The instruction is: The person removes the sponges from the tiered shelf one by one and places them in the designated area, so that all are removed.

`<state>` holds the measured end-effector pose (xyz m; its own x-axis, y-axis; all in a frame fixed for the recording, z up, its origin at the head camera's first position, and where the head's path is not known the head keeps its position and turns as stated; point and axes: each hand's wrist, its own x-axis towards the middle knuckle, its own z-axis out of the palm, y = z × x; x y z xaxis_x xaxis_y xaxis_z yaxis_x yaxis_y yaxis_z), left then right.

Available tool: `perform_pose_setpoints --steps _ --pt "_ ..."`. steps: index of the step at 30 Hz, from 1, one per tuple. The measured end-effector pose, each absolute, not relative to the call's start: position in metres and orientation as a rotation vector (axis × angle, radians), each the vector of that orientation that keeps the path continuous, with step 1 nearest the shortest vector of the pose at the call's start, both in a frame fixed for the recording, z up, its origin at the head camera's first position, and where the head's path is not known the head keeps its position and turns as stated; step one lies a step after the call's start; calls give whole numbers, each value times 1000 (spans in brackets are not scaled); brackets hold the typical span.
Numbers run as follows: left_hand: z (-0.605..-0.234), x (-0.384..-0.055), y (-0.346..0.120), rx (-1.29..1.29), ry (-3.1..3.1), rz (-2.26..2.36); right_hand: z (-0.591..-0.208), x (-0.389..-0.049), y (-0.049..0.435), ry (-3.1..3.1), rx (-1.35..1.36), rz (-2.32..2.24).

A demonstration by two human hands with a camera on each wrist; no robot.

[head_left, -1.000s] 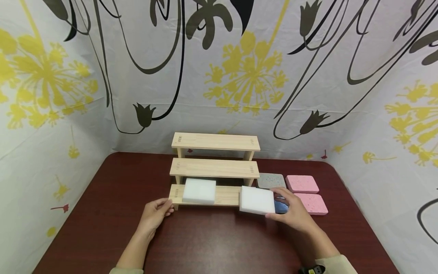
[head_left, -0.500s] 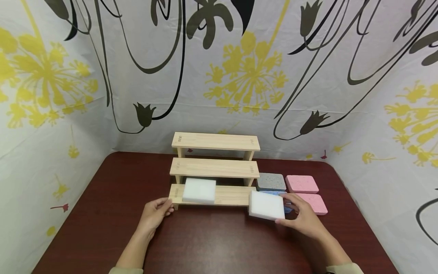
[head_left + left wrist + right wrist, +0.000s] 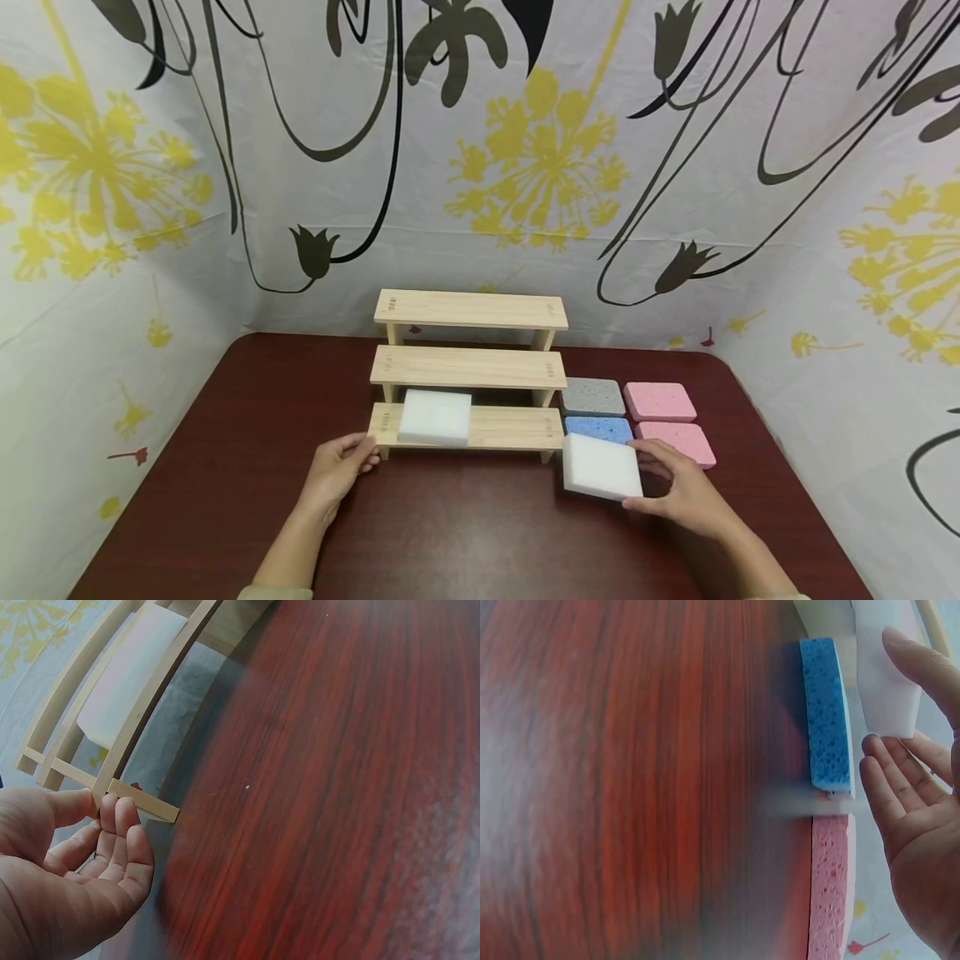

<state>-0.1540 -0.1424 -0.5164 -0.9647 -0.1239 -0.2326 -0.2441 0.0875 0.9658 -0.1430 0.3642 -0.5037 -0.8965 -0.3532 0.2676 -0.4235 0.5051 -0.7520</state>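
A three-step wooden stand (image 3: 517,427) of pale planks stands at the table's far side. My left hand (image 3: 337,477) pinches the left end of its lowest plank between thumb and fingers, as the left wrist view also shows. On that plank, toward the left, lies one white sponge (image 3: 435,417). My right hand (image 3: 686,492) grips a second white sponge (image 3: 602,468) by its right end, in front of the blue sponge (image 3: 598,429) and right of the stand. In the right wrist view the thumb and fingertips are on the held white sponge (image 3: 889,682).
Right of the stand, a grey sponge (image 3: 592,397) lies behind the blue one. Two pink sponges (image 3: 660,402) lie farther right, one behind the other. Patterned cloth (image 3: 480,167) hangs behind and on both sides of the dark red table (image 3: 450,533).
My right hand has carried the white sponge off the right end of the lowest plank, to the right and toward me. The blue sponge now shows more. The left hand stays put.
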Motion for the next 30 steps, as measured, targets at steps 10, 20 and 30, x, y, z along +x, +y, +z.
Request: perform_pose_setpoints --steps 10,20,30 --pt "-515 -154 -141 -403 2238 2036 -506 -136 383 -2621 730 1300" --pt "-516 -154 -141 -400 2236 2037 -510 -133 390 -2764 770 1299" --pt "-515 -154 -141 -396 2248 2030 -516 -134 394 -2781 758 1255"
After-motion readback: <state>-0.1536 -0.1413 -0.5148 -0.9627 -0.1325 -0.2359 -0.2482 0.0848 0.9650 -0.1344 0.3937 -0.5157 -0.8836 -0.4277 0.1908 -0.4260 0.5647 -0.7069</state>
